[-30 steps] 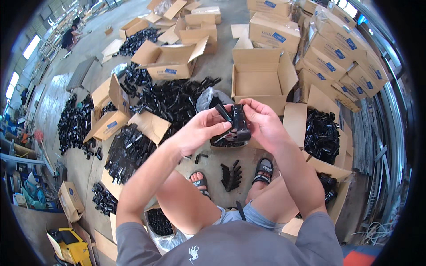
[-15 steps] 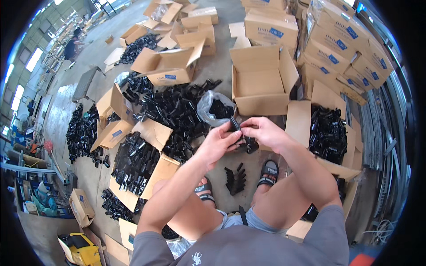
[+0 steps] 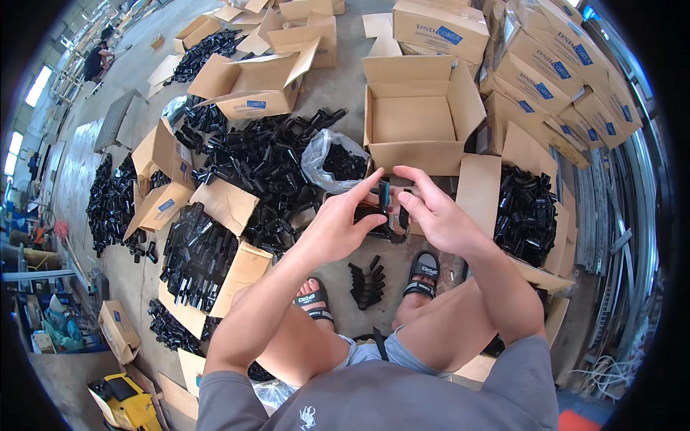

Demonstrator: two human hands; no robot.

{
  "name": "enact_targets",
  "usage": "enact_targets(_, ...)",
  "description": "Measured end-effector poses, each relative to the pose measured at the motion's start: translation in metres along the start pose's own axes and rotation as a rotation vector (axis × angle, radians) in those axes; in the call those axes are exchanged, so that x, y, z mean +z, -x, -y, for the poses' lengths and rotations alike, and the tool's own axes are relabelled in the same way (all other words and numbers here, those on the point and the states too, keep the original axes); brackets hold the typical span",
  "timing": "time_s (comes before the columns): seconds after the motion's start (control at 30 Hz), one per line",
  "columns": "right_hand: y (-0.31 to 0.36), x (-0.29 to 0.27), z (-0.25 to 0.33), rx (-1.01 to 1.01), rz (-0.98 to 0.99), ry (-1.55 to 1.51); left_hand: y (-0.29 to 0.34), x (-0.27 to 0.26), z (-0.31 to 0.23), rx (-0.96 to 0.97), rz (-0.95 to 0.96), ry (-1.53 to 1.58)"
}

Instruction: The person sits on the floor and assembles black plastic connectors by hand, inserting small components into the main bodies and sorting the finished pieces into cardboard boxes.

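In front of my knees, my left hand (image 3: 341,225) and my right hand (image 3: 444,220) face each other around a black tubular plastic fitting (image 3: 393,231). My left fingers and thumb lie along its left side; the right thumb and fingers curve over its right side. Some fingers are hidden behind the part, and its far side is hard to make out. Below, between my sandalled feet, a small cluster of black fittings (image 3: 366,282) is nested together on the floor. Beyond my hands lies a clear plastic bag (image 3: 314,159) with small black pieces in it.
A large open carton (image 3: 413,157) stands ahead. Heaps of black fittings (image 3: 277,167) spread to the left, beside flattened cardboard. Another box of fittings (image 3: 527,215) sits at my right. Stacked cartons (image 3: 532,75) and long metal profiles (image 3: 618,237) line the right. A person (image 3: 97,61) crouches far left.
My fingers have spread and stretched out around the black fitting, which has turned between my hands. The view has shifted slightly, so the surroundings sit further left and higher.
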State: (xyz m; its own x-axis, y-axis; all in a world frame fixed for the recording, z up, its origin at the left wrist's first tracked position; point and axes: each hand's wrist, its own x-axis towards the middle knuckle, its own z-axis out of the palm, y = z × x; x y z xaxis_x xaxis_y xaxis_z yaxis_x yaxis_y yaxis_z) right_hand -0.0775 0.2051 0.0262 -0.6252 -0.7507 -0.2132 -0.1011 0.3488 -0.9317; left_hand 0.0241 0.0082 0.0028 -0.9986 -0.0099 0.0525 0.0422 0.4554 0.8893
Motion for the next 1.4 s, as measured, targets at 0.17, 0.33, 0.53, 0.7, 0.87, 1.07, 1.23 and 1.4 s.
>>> enact_targets(0.17, -0.002, 0.002, 0.001, 0.005, -0.067, 0.028, 0.004, -0.002, -0.009, 0.006, 0.06, 0.044)
enact_targets(0.33, -0.004, -0.002, 0.005, 0.077, -0.009, 0.034, 0.007, -0.005, -0.013, 0.031, 0.113, 0.013)
enact_targets(0.53, -0.009, 0.004, -0.001, 0.147, -0.064, -0.313, 0.01, 0.001, -0.001, 0.023, 0.058, 0.016)
enact_targets(0.7, -0.011, 0.002, -0.007, 0.156, -0.072, -0.382, 0.017, 0.006, -0.004, 0.006, 0.041, -0.041)
enact_targets(0.87, -0.007, 0.008, -0.004, 0.152, -0.09, -0.357, 0.017, -0.001, -0.007, -0.014, 0.119, -0.046)
enact_targets(1.07, -0.007, 0.003, -0.006, 0.131, -0.108, -0.339, 0.013, -0.002, -0.004, 0.085, 0.105, -0.048)
enact_targets(1.23, -0.008, 0.003, -0.004, 0.097, -0.097, -0.4, 0.011, -0.006, -0.013, 0.004, 0.115, 0.003)
enact_targets(1.4, -0.01, 0.005, -0.005, 0.112, -0.096, -0.3, 0.011, -0.005, -0.008, -0.019, 0.124, 0.016)
